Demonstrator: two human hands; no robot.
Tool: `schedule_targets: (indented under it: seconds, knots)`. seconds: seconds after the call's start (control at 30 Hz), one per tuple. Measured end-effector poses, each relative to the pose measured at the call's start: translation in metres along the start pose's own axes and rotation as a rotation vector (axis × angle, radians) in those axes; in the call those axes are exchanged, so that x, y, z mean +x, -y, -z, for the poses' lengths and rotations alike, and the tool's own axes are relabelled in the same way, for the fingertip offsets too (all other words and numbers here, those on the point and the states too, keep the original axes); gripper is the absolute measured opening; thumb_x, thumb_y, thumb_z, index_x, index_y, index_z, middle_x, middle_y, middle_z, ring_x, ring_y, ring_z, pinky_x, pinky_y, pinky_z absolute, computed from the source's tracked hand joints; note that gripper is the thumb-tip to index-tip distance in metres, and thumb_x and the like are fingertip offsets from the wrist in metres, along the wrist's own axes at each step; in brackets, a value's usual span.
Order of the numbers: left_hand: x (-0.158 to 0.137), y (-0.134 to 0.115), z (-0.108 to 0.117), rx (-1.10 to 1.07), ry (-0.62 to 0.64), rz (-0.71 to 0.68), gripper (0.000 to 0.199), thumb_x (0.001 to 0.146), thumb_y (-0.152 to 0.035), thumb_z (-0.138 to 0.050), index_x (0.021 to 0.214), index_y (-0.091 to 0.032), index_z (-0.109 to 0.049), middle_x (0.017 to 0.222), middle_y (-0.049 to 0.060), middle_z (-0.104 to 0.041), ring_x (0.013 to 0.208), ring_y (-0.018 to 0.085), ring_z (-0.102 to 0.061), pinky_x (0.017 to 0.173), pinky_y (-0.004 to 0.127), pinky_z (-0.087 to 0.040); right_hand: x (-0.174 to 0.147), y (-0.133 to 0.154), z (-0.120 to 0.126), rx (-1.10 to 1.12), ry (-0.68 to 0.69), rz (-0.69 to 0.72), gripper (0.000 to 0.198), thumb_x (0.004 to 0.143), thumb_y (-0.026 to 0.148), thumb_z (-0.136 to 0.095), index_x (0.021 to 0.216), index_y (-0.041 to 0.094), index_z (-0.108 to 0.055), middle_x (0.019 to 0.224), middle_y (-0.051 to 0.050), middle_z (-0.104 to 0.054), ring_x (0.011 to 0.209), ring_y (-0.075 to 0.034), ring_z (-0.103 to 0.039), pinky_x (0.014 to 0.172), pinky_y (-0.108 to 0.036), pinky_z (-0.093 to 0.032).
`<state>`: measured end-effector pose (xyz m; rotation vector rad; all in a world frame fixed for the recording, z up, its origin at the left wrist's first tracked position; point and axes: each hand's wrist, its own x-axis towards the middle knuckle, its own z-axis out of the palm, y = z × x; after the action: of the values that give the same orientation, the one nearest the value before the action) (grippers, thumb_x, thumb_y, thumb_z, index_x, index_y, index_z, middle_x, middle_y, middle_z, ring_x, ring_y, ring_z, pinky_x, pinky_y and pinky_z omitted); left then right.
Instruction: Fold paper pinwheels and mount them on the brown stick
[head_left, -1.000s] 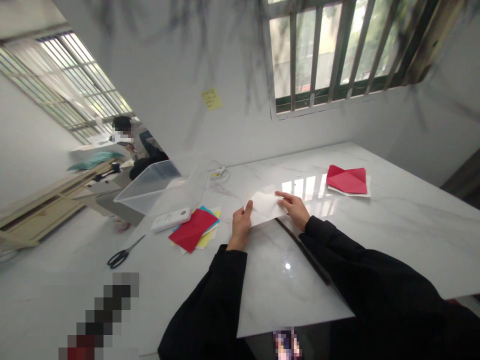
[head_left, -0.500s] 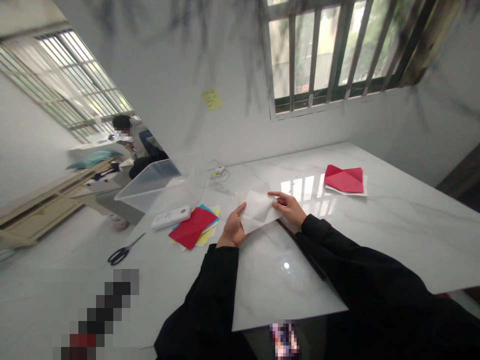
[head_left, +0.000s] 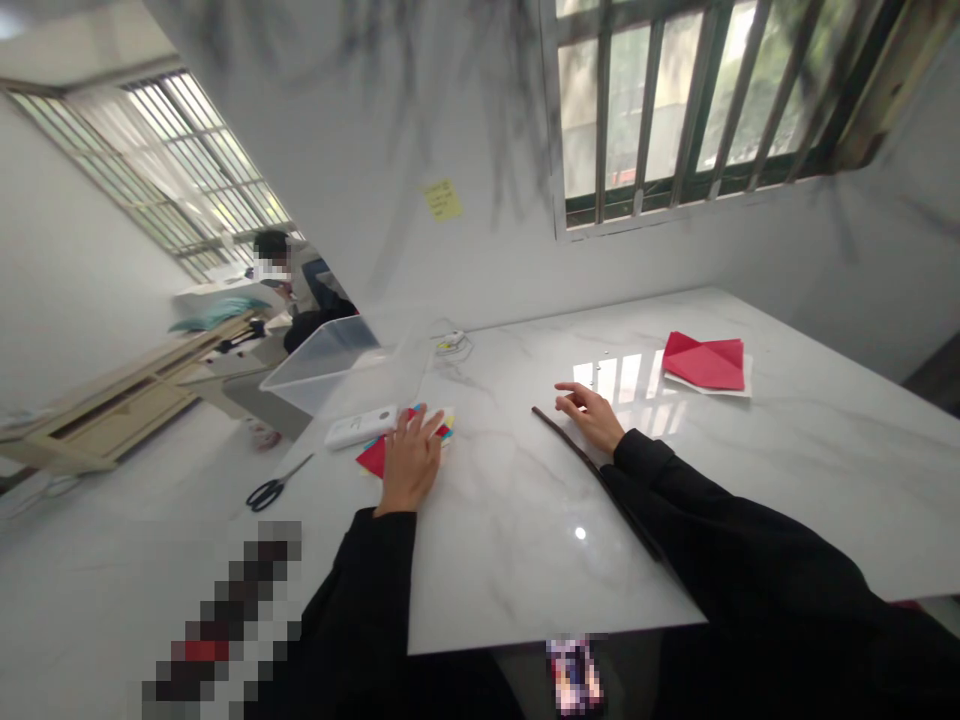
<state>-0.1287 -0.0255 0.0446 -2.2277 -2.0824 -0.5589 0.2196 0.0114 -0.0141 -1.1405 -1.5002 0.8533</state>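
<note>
My left hand (head_left: 411, 462) lies palm down over a small pile of coloured paper sheets (head_left: 372, 458), fingers stretched out. Red is uppermost, with bits of blue, yellow and white showing at the edges; the hand hides most of the pile. To the right, my right hand (head_left: 595, 417) is held at the table with loosely bent fingers, thumb and forefinger apart and nothing between them. Beside it a thin dark stick (head_left: 583, 456) runs diagonally toward my right sleeve, which covers part of it.
Red sheets over white ones (head_left: 709, 364) lie at the back right of the marble-patterned table (head_left: 495, 540). At left are a white oblong device (head_left: 360, 428), black-handled scissors (head_left: 267, 493) and a clear plastic bin (head_left: 319, 372). A thin cable (head_left: 452, 343) lies by the wall. Another person (head_left: 301, 282) sits far left.
The folded white paper has left both hands and no longer shows between them. My left hand has moved left onto the coloured pile; my right hand has stayed near its place. The view has shifted slightly.
</note>
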Motion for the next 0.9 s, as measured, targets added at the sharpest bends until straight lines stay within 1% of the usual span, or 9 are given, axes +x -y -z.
schedule_targets:
  seconds: [0.07, 0.1, 0.17, 0.3, 0.47, 0.63, 0.7, 0.8, 0.9]
  knots:
    - [-0.003, 0.01, -0.018, 0.05, 0.208, 0.058, 0.057, 0.1, -0.034, -0.036, 0.155, -0.029, -0.047, 0.168, 0.005, -0.034, 0.156, 0.036, -0.026, 0.124, 0.063, -0.018, -0.001, 0.001, 0.0, -0.017, 0.013, -0.002, 0.045, 0.094, 0.052, -0.057, 0.124, 0.021, -0.068, 0.091, -0.005, -0.077, 0.086, -0.021, -0.068, 0.079, -0.035, -0.05]
    - [-0.005, 0.013, -0.025, 0.069, 0.242, 0.073, 0.058, 0.101, -0.037, -0.035, 0.157, -0.029, -0.044, 0.169, 0.005, -0.031, 0.156, 0.037, -0.024, 0.123, 0.064, -0.017, -0.001, 0.001, 0.001, -0.022, 0.019, -0.001, 0.044, 0.095, 0.052, -0.057, 0.124, 0.021, -0.068, 0.091, -0.006, -0.077, 0.086, -0.021, -0.068, 0.079, -0.035, -0.05]
    - [-0.006, 0.014, -0.032, 0.087, 0.236, 0.079, 0.06, 0.102, -0.047, -0.034, 0.159, -0.029, -0.041, 0.17, 0.006, -0.029, 0.157, 0.038, -0.022, 0.123, 0.064, -0.015, -0.002, 0.001, 0.001, -0.029, 0.028, 0.004, 0.042, 0.095, 0.051, -0.055, 0.121, 0.021, -0.069, 0.091, -0.006, -0.077, 0.087, -0.021, -0.069, 0.08, -0.035, -0.05]
    - [-0.007, 0.01, -0.031, 0.09, 0.157, 0.148, 0.065, 0.101, -0.062, -0.033, 0.155, -0.03, -0.046, 0.168, 0.008, -0.033, 0.154, 0.04, -0.027, 0.122, 0.064, -0.019, -0.002, 0.0, 0.001, -0.047, 0.038, 0.011, 0.039, 0.095, 0.048, -0.053, 0.117, 0.021, -0.071, 0.089, -0.006, -0.078, 0.084, -0.02, -0.069, 0.08, -0.035, -0.051]
    - [-0.005, 0.011, -0.028, 0.142, 0.103, 0.219, 0.063, 0.102, -0.059, -0.032, 0.155, -0.029, -0.046, 0.167, 0.009, -0.036, 0.151, 0.041, -0.031, 0.119, 0.067, -0.023, -0.002, 0.001, 0.0, -0.063, 0.064, 0.005, 0.04, 0.095, 0.048, -0.053, 0.114, 0.019, -0.072, 0.088, -0.006, -0.077, 0.079, -0.019, -0.067, 0.077, -0.033, -0.051]
    - [-0.005, 0.011, -0.031, 0.186, 0.103, 0.264, 0.063, 0.102, -0.058, -0.033, 0.157, -0.029, -0.045, 0.168, 0.009, -0.034, 0.152, 0.041, -0.03, 0.12, 0.069, -0.02, -0.002, 0.005, 0.0, -0.085, 0.073, 0.006, 0.04, 0.095, 0.047, -0.052, 0.112, 0.018, -0.073, 0.088, -0.006, -0.077, 0.077, -0.018, -0.066, 0.075, -0.031, -0.05]
    - [-0.005, 0.006, -0.029, 0.181, 0.049, 0.246, 0.063, 0.101, -0.057, -0.036, 0.156, -0.026, -0.046, 0.166, 0.011, -0.037, 0.151, 0.042, -0.031, 0.12, 0.07, -0.018, -0.001, 0.005, 0.0, -0.089, 0.071, 0.014, 0.039, 0.095, 0.046, -0.052, 0.111, 0.019, -0.073, 0.088, -0.006, -0.077, 0.077, -0.018, -0.066, 0.076, -0.031, -0.05]
    - [-0.003, -0.011, -0.023, 0.151, -0.134, 0.128, 0.059, 0.101, -0.051, -0.043, 0.15, -0.021, -0.053, 0.159, 0.013, -0.047, 0.149, 0.039, -0.034, 0.122, 0.064, -0.016, 0.001, 0.004, 0.001, -0.091, 0.069, 0.023, 0.037, 0.096, 0.045, -0.052, 0.11, 0.019, -0.074, 0.086, -0.005, -0.077, 0.077, -0.018, -0.067, 0.077, -0.031, -0.051]
    - [0.008, -0.039, -0.014, 0.028, -0.269, -0.02, 0.044, 0.1, -0.044, -0.045, 0.127, -0.021, -0.07, 0.143, 0.012, -0.063, 0.138, 0.033, -0.048, 0.121, 0.051, -0.025, 0.003, 0.0, 0.0, -0.081, 0.064, 0.029, 0.036, 0.096, 0.044, -0.053, 0.109, 0.018, -0.075, 0.086, -0.005, -0.077, 0.079, -0.018, -0.067, 0.078, -0.031, -0.05]
